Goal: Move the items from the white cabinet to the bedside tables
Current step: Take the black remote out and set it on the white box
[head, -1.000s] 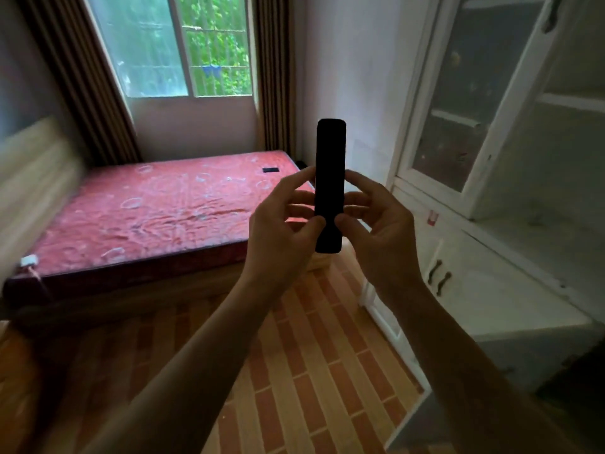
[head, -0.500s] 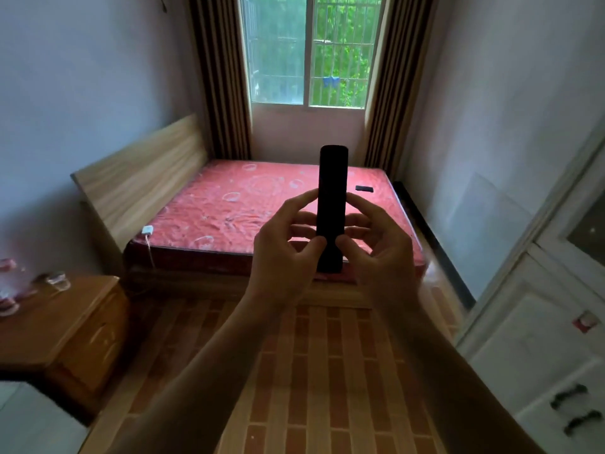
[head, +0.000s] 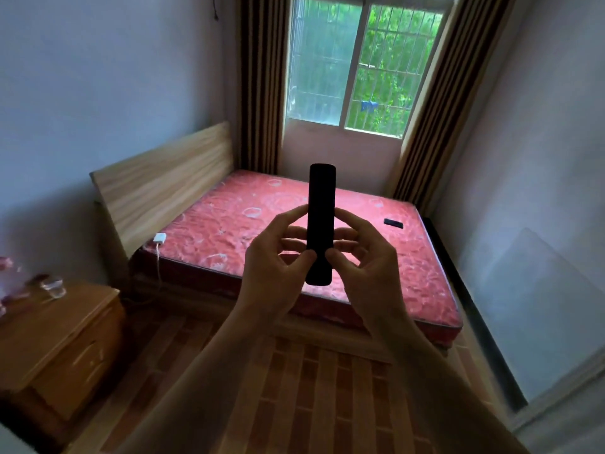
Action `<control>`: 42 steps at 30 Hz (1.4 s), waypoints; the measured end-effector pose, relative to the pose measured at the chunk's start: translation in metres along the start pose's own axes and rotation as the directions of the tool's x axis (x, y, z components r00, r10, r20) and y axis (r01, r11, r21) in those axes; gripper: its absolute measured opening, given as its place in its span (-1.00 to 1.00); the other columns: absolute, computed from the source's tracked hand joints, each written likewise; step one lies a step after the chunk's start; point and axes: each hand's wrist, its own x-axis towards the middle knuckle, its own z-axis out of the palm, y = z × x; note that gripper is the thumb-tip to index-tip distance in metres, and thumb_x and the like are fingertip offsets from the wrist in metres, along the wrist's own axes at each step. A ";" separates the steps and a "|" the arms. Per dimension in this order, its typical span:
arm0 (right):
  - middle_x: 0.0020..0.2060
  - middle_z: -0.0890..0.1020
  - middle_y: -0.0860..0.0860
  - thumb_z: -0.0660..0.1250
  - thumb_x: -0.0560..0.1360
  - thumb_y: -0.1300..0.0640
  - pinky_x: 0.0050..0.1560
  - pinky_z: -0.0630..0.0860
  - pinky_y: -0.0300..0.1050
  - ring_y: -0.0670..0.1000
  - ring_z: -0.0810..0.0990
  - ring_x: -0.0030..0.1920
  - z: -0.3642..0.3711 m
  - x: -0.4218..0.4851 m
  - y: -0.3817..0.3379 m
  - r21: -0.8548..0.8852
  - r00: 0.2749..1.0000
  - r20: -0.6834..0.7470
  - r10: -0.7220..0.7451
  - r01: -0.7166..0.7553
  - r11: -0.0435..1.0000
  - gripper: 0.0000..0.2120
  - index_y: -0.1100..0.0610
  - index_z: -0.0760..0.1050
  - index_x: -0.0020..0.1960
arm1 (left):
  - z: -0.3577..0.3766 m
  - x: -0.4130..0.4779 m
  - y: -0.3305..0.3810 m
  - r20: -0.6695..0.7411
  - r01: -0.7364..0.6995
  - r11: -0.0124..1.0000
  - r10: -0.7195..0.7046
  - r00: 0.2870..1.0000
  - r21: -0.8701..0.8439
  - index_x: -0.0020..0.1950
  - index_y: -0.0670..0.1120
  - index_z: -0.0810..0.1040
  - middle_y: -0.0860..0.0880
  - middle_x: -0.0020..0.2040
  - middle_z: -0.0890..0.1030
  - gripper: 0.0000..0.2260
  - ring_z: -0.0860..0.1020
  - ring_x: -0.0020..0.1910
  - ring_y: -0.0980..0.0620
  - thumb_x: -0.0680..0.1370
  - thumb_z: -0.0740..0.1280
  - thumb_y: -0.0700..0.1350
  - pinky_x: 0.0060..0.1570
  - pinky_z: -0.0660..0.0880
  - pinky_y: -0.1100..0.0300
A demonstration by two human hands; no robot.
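A long black remote-shaped bar stands upright in front of me, held by both hands at its lower half. My left hand grips its left side with thumb and fingers. My right hand pinches its right side. A wooden bedside table stands at the lower left, beside the bed's headboard. The white cabinet is out of view.
A bed with a red mattress fills the middle; a small black object and a white charger lie on it. A glass stands on the bedside table. A brick-patterned floor lies between me and the bed.
The view has swung left, away from the white cabinet toward the bed and the bedside table. Both hands keep the same hold on the black bar.
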 end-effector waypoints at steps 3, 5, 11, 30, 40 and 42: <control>0.02 0.69 0.03 0.41 0.50 0.39 0.00 0.63 -0.24 -0.04 0.69 0.02 0.025 0.030 0.017 0.039 0.999 0.045 -0.010 0.008 0.999 -0.49 0.02 0.50 0.37 | -0.015 0.026 -0.021 -0.043 0.006 1.000 -0.005 0.999 0.028 0.42 -0.01 0.49 0.02 0.04 0.70 -0.45 0.67 0.02 0.15 0.48 0.42 -0.38 -0.02 0.62 0.25; 0.02 0.69 0.03 0.41 0.49 0.39 0.01 0.63 -0.24 -0.04 0.69 0.02 0.043 0.049 0.028 0.069 0.996 0.087 -0.009 0.003 0.998 -0.48 0.03 0.50 0.38 | -0.027 0.039 -0.032 -0.086 0.035 0.998 -0.030 0.996 0.056 0.42 0.00 0.49 0.01 0.05 0.69 -0.45 0.67 0.03 0.14 0.49 0.42 -0.37 -0.01 0.63 0.24; 0.01 0.67 0.09 0.41 0.48 0.44 0.00 0.62 -0.22 -0.01 0.69 0.00 0.100 0.100 0.059 0.226 0.969 0.244 -0.042 -0.015 0.974 -0.47 0.05 0.50 0.37 | -0.062 0.070 -0.060 -0.249 0.119 0.982 -0.079 0.965 0.149 0.41 0.03 0.49 0.02 0.02 0.69 -0.46 0.68 0.00 0.09 0.49 0.42 -0.35 -0.01 0.67 0.07; -0.05 0.68 0.00 0.38 0.46 0.44 0.07 0.64 -0.02 0.09 0.69 0.01 0.269 0.149 0.081 0.499 0.636 0.730 -0.250 -0.246 0.831 -0.44 -0.05 0.54 0.33 | -0.151 0.063 -0.071 -0.738 0.422 0.833 -0.026 0.675 0.357 0.43 -0.01 0.47 -0.01 0.16 0.65 -0.49 0.64 0.06 0.21 0.53 0.42 -0.33 -0.02 0.59 0.37; -0.08 0.67 0.05 0.38 0.49 0.43 0.07 0.63 -0.11 0.04 0.68 0.00 0.378 0.105 0.034 0.500 0.529 0.789 -0.312 -0.258 0.827 -0.48 -0.04 0.55 0.32 | -0.265 0.018 -0.082 -0.812 0.446 0.816 0.047 0.582 0.367 0.42 -0.02 0.50 0.10 0.06 0.67 -0.51 0.64 0.05 0.21 0.52 0.44 -0.29 -0.02 0.59 0.38; -0.07 0.67 0.07 0.38 0.49 0.43 0.08 0.63 -0.14 0.01 0.67 -0.01 0.406 0.093 0.021 0.487 0.508 0.803 -0.312 -0.258 0.834 -0.49 -0.03 0.54 0.32 | -0.295 0.006 -0.082 -0.824 0.450 0.818 0.050 0.564 0.358 0.42 -0.02 0.49 0.12 0.04 0.67 -0.51 0.63 0.04 0.22 0.51 0.44 -0.29 -0.01 0.60 0.36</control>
